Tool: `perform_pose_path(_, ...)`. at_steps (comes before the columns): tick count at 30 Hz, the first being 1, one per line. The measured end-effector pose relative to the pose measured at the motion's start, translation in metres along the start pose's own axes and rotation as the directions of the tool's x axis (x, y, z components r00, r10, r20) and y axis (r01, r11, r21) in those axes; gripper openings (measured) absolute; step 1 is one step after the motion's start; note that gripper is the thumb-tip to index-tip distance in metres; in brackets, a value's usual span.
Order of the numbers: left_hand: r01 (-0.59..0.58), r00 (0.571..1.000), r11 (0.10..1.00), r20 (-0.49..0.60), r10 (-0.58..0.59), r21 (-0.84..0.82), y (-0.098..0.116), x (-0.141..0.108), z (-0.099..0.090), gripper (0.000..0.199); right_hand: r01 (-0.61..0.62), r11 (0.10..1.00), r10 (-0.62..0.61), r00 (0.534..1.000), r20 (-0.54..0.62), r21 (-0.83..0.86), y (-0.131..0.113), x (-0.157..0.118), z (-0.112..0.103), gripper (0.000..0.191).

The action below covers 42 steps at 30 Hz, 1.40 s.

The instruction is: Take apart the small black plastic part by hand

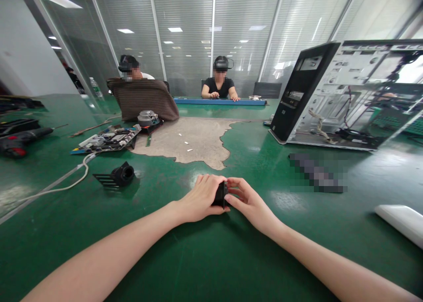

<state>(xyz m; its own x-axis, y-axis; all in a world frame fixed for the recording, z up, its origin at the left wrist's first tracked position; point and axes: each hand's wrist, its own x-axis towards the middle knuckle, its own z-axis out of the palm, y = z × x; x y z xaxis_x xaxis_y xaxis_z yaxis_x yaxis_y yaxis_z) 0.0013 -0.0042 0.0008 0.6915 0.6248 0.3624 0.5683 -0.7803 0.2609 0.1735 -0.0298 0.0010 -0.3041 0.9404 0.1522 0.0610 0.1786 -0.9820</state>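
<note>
Black part, partly hidden, shows 1 thin upright flange.

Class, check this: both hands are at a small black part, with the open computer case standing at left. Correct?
Left hand and right hand are at the small black part, but the head view shows the open computer case at right.
</note>
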Motion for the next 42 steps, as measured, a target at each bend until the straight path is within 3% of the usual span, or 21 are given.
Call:
perform_pose_path(8, -0.004, 1.0, 1.0, 0.008, 0.004, 0.0, 0.0, -0.0005, -0.0014, 0.053, -0.056, 0.989, 0.04, 0.992, 0.118, 0.133, 0.0015, -0.0039, -0.002, 0.026)
perform_pose_path(13, -0.011, 1.0, 1.0, -0.011, 0.011, 0.0, -0.0014, -0.0008, -0.0001, 0.056, 0.019, 0.997, -0.023, 0.999, 0.049, 0.078, 0.0068, -0.0023, -0.0012, 0.016)
perform_pose_path(17, -0.007, 1.0, 1.0, -0.018, 0.007, 0.0, -0.0021, 0.0, 0.0015, 0.057, 0.032, 0.999, -0.032, 0.999, 0.015, 0.004, 0.0063, -0.0018, 0.0003, 0.022)
perform_pose_path(26, 0.019, 1.0, 1.0, 0.004, -0.019, -0.007, -0.0024, 0.0006, 0.0016, 0.057, 0.072, 0.997, -0.075, 0.993, 0.095, 0.037, 0.0043, -0.0051, -0.0013, 0.019)
perform_pose_path(31, 0.021, 1.0, 1.0, -0.008, -0.021, -0.023, -0.0023, 0.0008, 0.0015, 0.061, 0.085, 0.996, -0.086, 0.996, 0.039, 0.036, 0.0069, -0.0036, 0.0002, 0.01)
perform_pose_path(35, 0.013, 1.0, 0.999, -0.018, -0.014, -0.032, -0.0024, 0.0011, 0.0015, 0.059, 0.046, 0.999, -0.046, 0.999, 0.015, 0.001, 0.0044, -0.0026, 0.0013, 0.019)
perform_pose_path(42, 0.015, 1.0, 0.999, -0.016, -0.016, -0.029, -0.0014, 0.0012, -0.0001, 0.055, 0.026, 1.0, -0.025, 0.997, 0.068, -0.008, 0.0022, -0.0053, 0.0009, 0.019)
